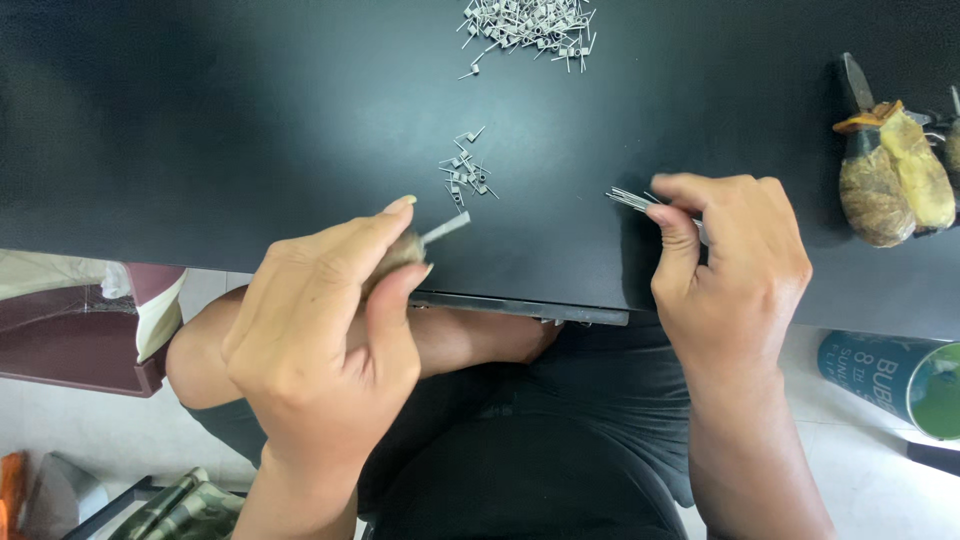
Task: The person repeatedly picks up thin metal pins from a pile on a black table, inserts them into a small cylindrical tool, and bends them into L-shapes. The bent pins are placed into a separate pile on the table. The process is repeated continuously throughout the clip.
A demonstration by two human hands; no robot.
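Head view: at lower left of centre the left hand (pixel 320 330) pinches a small tool (pixel 425 242) between thumb and fingers, its flat metal tip poking up-right just below a small cluster of wire coils (pixel 465 172) on the black table (pixel 220 120). Right of centre the right hand (pixel 735 270) pinches thin wires (pixel 630 199), their ends pointing left over the table. A bigger coil pile (pixel 530 25) sits at top centre, wrapped pliers (pixel 885 170) at right, a teal can (pixel 895 375) on the pale floor at lower right.
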